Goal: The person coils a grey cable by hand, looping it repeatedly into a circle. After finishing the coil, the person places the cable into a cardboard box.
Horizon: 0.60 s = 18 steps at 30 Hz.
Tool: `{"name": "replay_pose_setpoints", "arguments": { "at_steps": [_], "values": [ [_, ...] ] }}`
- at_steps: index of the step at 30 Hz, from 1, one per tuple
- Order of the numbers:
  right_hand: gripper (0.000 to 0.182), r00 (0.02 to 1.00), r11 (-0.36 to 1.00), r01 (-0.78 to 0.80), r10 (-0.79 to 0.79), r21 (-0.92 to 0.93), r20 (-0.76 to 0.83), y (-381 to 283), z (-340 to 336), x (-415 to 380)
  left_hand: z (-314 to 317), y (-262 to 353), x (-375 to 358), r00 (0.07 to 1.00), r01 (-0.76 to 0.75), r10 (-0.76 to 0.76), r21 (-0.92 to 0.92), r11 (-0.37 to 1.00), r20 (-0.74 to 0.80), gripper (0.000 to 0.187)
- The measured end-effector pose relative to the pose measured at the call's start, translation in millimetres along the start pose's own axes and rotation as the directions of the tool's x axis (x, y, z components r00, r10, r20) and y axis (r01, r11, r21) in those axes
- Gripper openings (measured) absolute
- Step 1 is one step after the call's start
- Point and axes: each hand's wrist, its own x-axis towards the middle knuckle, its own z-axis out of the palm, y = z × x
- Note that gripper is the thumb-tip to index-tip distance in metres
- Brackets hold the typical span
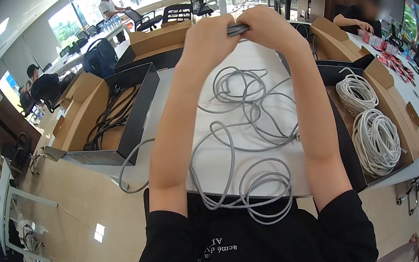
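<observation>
Grey round network cable (pixel 243 142), long and loosely looped, is spread over the white tabletop (pixel 264 64), with its lowest loops hanging past the near edge. One bunched stretch of it is gripped at arm's length between both fists: the left hand (pixel 210 37) and the right hand (pixel 267 26) are closed on it, knuckles touching. An open cardboard box with black cables (pixel 106 118) is set to the left. A cardboard box holding two white cable coils (pixel 372 124) is set to the right. Seated people are seen at tables behind.
</observation>
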Motion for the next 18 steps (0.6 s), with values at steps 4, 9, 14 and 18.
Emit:
{"name": "replay_pose_setpoints", "arguments": {
  "at_steps": [4,9,14,18],
  "values": [
    [0.019,0.978,0.924,-0.129,0.059,0.359,0.199,-3,-6,4,-13,-6,1,0.98,0.143,-0.116,-0.169,0.975,0.159,0.024],
    [0.021,0.96,0.856,-0.204,0.08,0.476,0.267,-4,-11,2,-25,-16,1,0.931,0.248,-0.147,-0.284,0.926,0.333,0.023],
    [0.02,0.937,0.749,-0.281,0.078,0.601,0.341,-1,-16,-1,-26,-20,3,0.906,0.272,-0.09,-0.407,0.872,0.413,0.02],
    [0.021,0.931,0.706,-0.286,0.045,0.648,0.361,-4,-24,-3,-27,-23,3,0.912,0.239,-0.003,-0.528,0.815,0.41,0.019]
  ]
}}
